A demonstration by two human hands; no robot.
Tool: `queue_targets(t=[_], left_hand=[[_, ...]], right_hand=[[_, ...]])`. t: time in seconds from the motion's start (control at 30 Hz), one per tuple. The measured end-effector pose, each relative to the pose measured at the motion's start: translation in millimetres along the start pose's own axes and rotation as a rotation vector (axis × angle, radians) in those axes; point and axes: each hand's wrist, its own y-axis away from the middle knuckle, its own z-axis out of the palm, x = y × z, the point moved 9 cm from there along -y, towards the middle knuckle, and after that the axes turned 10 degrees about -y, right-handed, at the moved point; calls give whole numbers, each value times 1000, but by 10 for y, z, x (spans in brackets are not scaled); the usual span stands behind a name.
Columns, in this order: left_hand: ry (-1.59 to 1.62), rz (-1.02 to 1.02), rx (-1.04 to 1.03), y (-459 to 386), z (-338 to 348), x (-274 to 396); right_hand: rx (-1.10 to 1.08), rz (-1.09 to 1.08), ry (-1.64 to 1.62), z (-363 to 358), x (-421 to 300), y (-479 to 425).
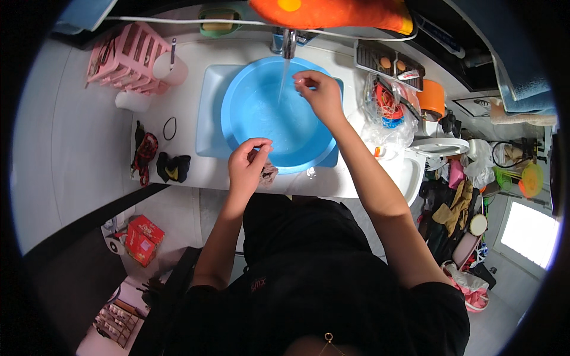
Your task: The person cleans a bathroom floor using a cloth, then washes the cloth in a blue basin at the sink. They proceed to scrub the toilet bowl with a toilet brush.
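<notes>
Water runs from a chrome faucet (289, 43) into a round blue plastic basin (227, 111) set over the sink. My right hand (318, 91) is above the basin's right side near the stream, fingers curled, and nothing shows in it. My left hand (249, 162) is at the basin's near left rim, thumb and fingertips almost meeting. A crumpled brownish cloth (268, 174) lies under or against its fingers; whether they grip it is hard to tell.
Left on the counter are a pink plastic basket (129, 62), a black hair tie (169, 128), and dark fabric hair accessories (173, 167). At right lie a clear plastic bag (372, 120) of colourful bands and a divided black tray (369, 58). An orange cloth item (334, 15) hangs above the faucet.
</notes>
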Motion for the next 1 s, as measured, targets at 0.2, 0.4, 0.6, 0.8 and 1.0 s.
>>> queue_targets(t=[0.2, 0.4, 0.6, 0.8, 1.0], left_hand=[[67, -11, 64, 140, -202, -2], [143, -22, 130, 377, -403, -217], [59, -54, 133, 542, -588, -201], [116, -27, 72, 408, -460, -93], [425, -162, -45, 255, -246, -254]], right_hand=[[-279, 458, -398, 554, 569, -328], [-224, 289, 134, -77, 1064, -599], [181, 523, -219, -303, 829, -991], [61, 388, -295, -92, 681, -921], [-134, 142, 674, 111, 449, 401]])
